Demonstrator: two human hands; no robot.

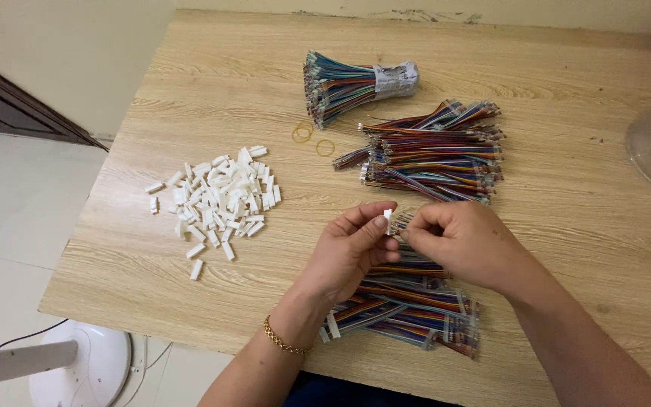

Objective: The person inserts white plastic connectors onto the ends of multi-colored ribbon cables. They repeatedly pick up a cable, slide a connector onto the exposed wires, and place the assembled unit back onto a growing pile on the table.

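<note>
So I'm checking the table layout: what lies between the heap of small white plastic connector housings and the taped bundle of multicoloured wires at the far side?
Head view: two yellow rubber bands, otherwise bare wooden table.

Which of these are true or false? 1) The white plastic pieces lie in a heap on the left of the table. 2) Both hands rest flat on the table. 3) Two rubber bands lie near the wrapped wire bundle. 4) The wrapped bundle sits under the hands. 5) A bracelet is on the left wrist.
1) True: the white plastic pieces are heaped left of the hands on the wooden table.
2) False: the left hand and right hand are raised, pinching a small white connector and wires between them.
3) True: two rubber bands lie beside the wrapped wire bundle.
4) False: it lies at the far side; loose coloured wires are under the hands.
5) True: a gold bracelet.
</note>
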